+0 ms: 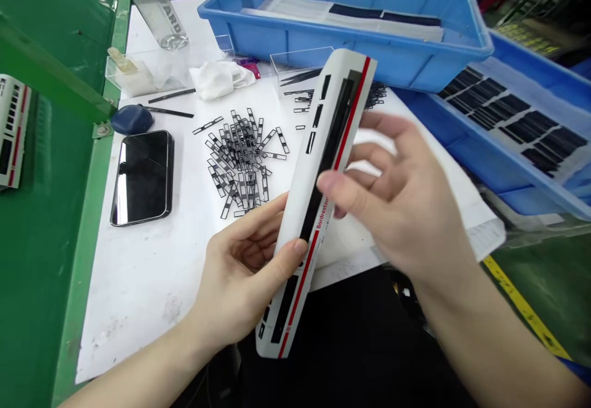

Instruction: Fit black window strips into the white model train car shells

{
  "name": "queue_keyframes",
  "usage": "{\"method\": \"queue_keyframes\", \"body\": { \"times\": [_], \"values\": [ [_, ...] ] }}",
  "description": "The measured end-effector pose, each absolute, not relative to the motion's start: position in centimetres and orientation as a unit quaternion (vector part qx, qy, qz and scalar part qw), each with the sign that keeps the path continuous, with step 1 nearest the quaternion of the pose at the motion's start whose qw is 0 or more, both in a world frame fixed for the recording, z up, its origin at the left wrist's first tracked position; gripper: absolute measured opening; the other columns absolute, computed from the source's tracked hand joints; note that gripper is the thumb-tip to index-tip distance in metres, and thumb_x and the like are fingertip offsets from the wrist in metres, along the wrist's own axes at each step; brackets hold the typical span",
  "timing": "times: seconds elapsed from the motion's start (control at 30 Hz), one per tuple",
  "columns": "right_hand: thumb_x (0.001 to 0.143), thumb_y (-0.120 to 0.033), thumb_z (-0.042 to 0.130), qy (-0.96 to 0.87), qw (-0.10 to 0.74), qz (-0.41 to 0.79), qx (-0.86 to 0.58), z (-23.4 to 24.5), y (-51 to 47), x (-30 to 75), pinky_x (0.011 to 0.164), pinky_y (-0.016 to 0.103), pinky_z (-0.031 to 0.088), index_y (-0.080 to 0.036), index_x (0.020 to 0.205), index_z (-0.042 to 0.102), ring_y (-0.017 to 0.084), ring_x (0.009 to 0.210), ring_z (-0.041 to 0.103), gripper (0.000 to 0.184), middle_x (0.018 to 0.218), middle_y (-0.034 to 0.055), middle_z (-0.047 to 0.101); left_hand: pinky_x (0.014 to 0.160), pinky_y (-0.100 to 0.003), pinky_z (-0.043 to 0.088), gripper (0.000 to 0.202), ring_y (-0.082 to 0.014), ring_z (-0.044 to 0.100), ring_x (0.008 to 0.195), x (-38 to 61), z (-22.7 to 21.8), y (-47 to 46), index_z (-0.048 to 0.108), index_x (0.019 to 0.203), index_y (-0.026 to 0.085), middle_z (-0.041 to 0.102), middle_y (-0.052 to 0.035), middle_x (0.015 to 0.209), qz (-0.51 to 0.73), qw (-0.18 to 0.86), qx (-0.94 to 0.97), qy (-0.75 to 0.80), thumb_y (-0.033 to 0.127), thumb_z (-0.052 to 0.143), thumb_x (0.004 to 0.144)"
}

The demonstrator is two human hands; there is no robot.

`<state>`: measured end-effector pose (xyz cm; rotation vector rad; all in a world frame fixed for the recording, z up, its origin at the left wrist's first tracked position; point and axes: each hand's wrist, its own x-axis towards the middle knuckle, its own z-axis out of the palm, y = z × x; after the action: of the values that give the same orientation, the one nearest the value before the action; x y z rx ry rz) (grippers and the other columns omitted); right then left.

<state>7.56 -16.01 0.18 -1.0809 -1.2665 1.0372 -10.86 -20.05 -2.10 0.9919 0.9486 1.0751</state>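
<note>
A white model train carriage body (318,174) is held up at a slant over the front edge of a white-topped table (129,316), with a red stripe along it, black window strips and the red word "Bordrestaurant" printed on its side. The left hand (242,266) cradles its lower half, curled closed around it with the thumb across the near face. The right hand (397,202) is open with the fingers spread behind the carriage, and its thumb (330,183) reaches to the carriage's side, though whether it presses there is hard to tell. Below the carriage, a loose heap of small black window frames (242,162) lies on the table. Further left are a black smartphone (143,177), a dark blue rounded object (132,119) and thin black strips. Behind these are a crumpled white cloth (219,80) and clear plastic boxes (300,66), one holding black tweezers. A blue plastic tray (341,45) of dark strips on white sheets sits at the far edge, overlapping a second blue tray (512,131) at the right. Another white carriage (12,131) lies at far left beyond a green bench frame (83,223).
</note>
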Motion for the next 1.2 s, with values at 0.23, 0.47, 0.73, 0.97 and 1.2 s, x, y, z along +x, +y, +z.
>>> {"method": "queue_keyframes", "body": {
  "times": [0.23,0.47,0.73,0.97,1.2],
  "values": [
    [0.085,-0.018,0.087,-0.460,0.479,0.617,-0.423,0.0,-17.9,6.7,0.091,0.034,0.069,-0.028,0.110,0.076,0.026,0.113,0.078,0.029,0.123,0.0020,0.079,0.104,-0.024,0.063,0.042,-0.0210,0.074,0.125,-10.8,-2.0,-20.3,0.077,0.132,0.035,0.080,0.0025,0.131,0.488,0.635,0.438,0.408,0.017,0.082,0.094],
    [0.085,-0.016,0.087,-0.443,0.474,0.640,-0.412,-0.5,-17.6,6.7,0.084,0.031,0.069,-0.026,0.100,0.075,0.023,0.103,0.080,0.021,0.116,0.0019,0.081,0.108,-0.024,0.061,0.040,-0.0196,0.075,0.125,-10.1,-2.0,-20.8,0.073,0.134,0.024,0.078,-0.0018,0.135,0.505,0.588,0.456,0.438,0.017,0.080,0.095],
    [0.084,-0.020,0.088,-0.450,0.515,0.623,-0.380,-0.8,-16.2,7.4,0.089,0.031,0.067,-0.024,0.097,0.078,0.021,0.098,0.079,0.017,0.107,0.0021,0.082,0.111,-0.021,0.057,0.049,-0.0169,0.074,0.125,-10.3,-3.0,-21.2,0.070,0.140,0.031,0.078,0.0013,0.135,0.499,0.531,0.517,0.448,0.015,0.079,0.095],
    [0.084,-0.030,0.089,-0.437,0.518,0.630,-0.380,-0.7,-15.4,7.7,0.088,0.034,0.066,-0.025,0.105,0.079,0.021,0.097,0.078,0.024,0.107,0.0032,0.082,0.110,-0.031,0.060,0.051,-0.0237,0.075,0.125,-10.7,-3.7,-21.0,0.070,0.142,0.035,0.078,0.0000,0.136,0.492,0.517,0.532,0.456,0.019,0.080,0.094],
    [0.079,-0.033,0.092,-0.410,0.545,0.624,-0.380,-0.4,-14.3,7.9,0.081,0.034,0.067,-0.025,0.098,0.080,0.022,0.093,0.078,0.024,0.100,0.0029,0.083,0.109,-0.037,0.062,0.049,-0.0285,0.075,0.124,-11.2,-4.0,-21.2,0.071,0.141,0.035,0.078,-0.0011,0.136,0.478,0.502,0.547,0.471,0.025,0.081,0.094]
  ]
}}
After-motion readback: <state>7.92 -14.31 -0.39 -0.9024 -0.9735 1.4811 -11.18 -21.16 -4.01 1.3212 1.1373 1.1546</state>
